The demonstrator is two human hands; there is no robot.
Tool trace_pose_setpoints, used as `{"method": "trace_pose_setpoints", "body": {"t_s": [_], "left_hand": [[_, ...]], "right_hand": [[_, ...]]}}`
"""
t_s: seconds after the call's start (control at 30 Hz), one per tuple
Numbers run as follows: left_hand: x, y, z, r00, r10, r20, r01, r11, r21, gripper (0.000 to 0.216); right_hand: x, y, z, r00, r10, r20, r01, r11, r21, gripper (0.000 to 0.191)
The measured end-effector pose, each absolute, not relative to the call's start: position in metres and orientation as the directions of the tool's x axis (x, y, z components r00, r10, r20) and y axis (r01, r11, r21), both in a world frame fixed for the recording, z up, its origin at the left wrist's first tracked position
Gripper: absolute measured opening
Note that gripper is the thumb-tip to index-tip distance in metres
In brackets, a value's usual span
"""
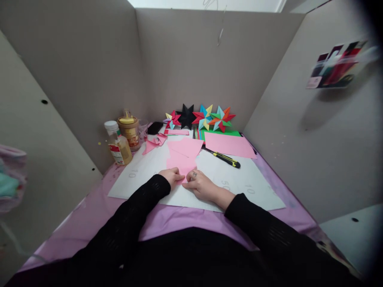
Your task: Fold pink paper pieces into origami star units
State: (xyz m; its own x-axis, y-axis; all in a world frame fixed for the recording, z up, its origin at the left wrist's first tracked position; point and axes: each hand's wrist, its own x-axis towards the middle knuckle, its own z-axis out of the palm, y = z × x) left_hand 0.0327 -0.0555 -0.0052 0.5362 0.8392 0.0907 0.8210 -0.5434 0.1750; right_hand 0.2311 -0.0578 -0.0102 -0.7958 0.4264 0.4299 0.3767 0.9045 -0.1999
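A small piece of pink paper (180, 163) lies on the white board in front of me. My left hand (172, 176) is at its near left part, fingers bent and pressed together on the paper. From the other side my right hand (202, 185) pinches the near edge of the same paper, thumb and fingertips together. The two hands almost meet there, and the fingers hide part of the edge. Just beyond lies another pink sheet (188, 146), partly overlapping the piece I hold.
A box cutter (226, 158) lies to the right, below a large pink sheet (230, 144). Folded pink pieces (155, 142), a glue bottle (118, 144) and a jar (129, 133) are at left. Several paper stars (187, 116) stand along the back wall. The white board (143, 185) rests on purple cloth.
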Motion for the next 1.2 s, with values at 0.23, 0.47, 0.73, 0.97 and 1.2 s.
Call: {"method": "trace_pose_setpoints", "body": {"t_s": [0.23,0.47,0.73,0.97,1.2], "left_hand": [[0.031,-0.055,-0.011,0.525,0.84,0.135,0.815,-0.542,0.204,0.03],[0.03,-0.053,-0.014,0.525,0.838,0.15,0.802,-0.546,0.243,0.031],[0.029,-0.053,-0.015,0.529,0.833,0.161,0.806,-0.553,0.214,0.031],[0.028,-0.053,-0.015,0.531,0.83,0.171,0.792,-0.558,0.247,0.03],[-0.002,-0.035,-0.017,-0.145,0.876,0.46,0.721,-0.225,0.656,0.033]], "right_hand": [[0.236,-0.055,-0.018,-0.749,0.494,0.442,0.365,0.864,-0.346,0.028],[0.242,-0.043,-0.012,-0.655,0.677,0.334,0.648,0.732,-0.213,0.028],[0.25,-0.023,-0.013,-0.475,0.83,0.292,0.849,0.519,-0.095,0.024],[0.247,-0.038,-0.012,-0.583,0.636,0.505,0.631,0.747,-0.212,0.038],[0.242,-0.049,-0.007,-0.784,0.503,0.364,0.372,0.849,-0.375,0.042]]}}
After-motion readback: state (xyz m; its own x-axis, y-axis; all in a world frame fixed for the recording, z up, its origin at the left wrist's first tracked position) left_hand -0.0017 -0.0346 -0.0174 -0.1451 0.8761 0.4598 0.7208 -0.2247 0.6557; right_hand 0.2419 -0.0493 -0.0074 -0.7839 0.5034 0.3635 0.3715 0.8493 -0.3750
